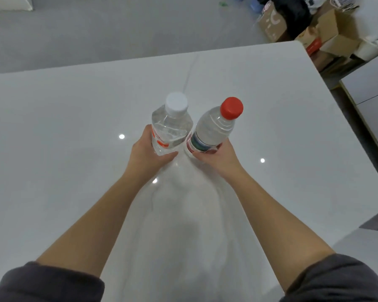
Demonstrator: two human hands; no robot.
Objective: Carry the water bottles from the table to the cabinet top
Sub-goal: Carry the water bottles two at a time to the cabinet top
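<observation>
Left grip (147,152) curls round the white-capped bottle (171,127), right grip (218,156) round the red-capped bottle (214,127) — necks rising away, bases perhaps off the surface (74,127).

Both forearms stretch forward, left hand (147,154) gripping the white-capped bottle (172,127), right hand (219,157) the red-capped bottle (214,128)

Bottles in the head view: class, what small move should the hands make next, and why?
Probably lift both bottles clear of the table. The left hand grips the white-capped bottle and the right hand the red-capped bottle, each low on its body, so neither grasp seems to need changing.
</observation>
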